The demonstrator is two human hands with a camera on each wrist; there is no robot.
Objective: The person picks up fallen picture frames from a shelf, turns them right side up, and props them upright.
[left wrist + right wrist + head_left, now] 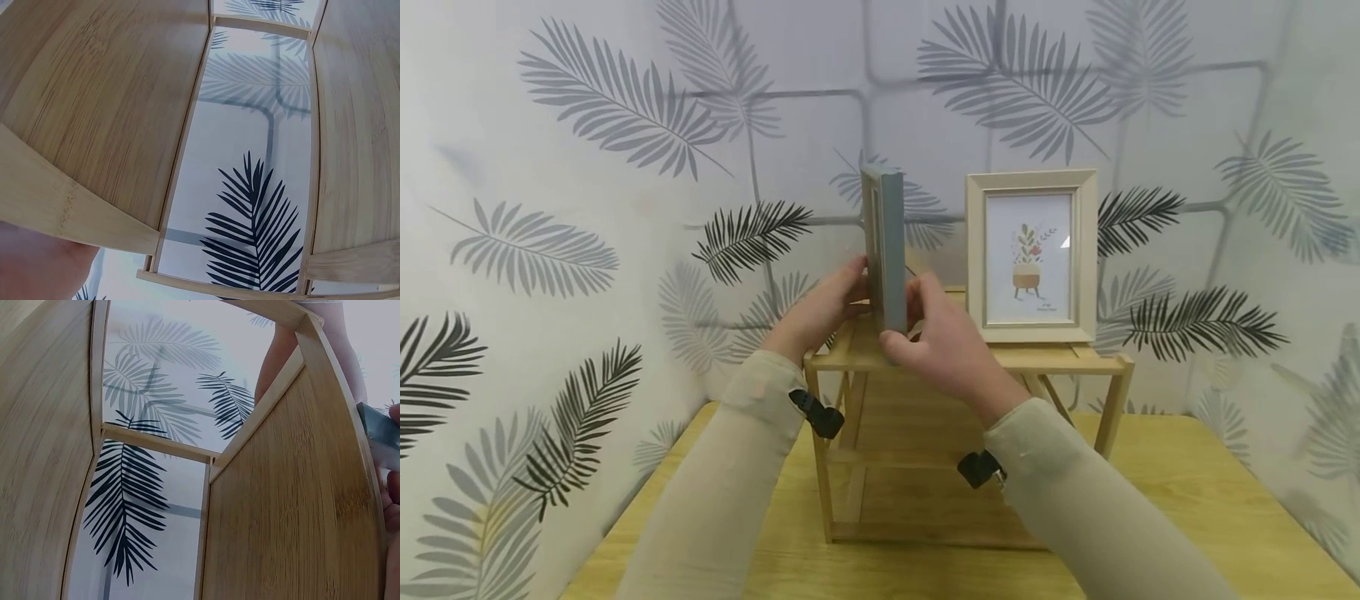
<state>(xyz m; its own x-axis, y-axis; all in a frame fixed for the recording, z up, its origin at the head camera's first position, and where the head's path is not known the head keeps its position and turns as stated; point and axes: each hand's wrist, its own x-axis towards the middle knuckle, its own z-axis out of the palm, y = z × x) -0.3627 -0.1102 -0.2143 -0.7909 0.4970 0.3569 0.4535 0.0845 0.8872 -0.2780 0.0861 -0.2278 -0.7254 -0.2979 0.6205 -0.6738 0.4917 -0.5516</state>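
A blue-grey picture frame (893, 242) stands upright over the left part of a wooden shelf rack's (970, 358) top, turned nearly edge-on in the head view. My left hand (822, 310) holds it from the left, with fingertips at its far side. On the other side my right hand (947, 343) grips the lower part, thumb at the near edge and fingers bent behind it. The right wrist view catches a corner of the frame (377, 428) beside the rack's edge. Only a blurred bit of my left hand (44, 262) shows in the left wrist view.
A cream picture frame (1030, 258) with a plant print stands on the rack's right side, close to my right hand. The rack has lower shelves (925, 417) and rests on a yellow wooden table (1172, 475). Leaf-patterned wall covering (820, 50) rises behind.
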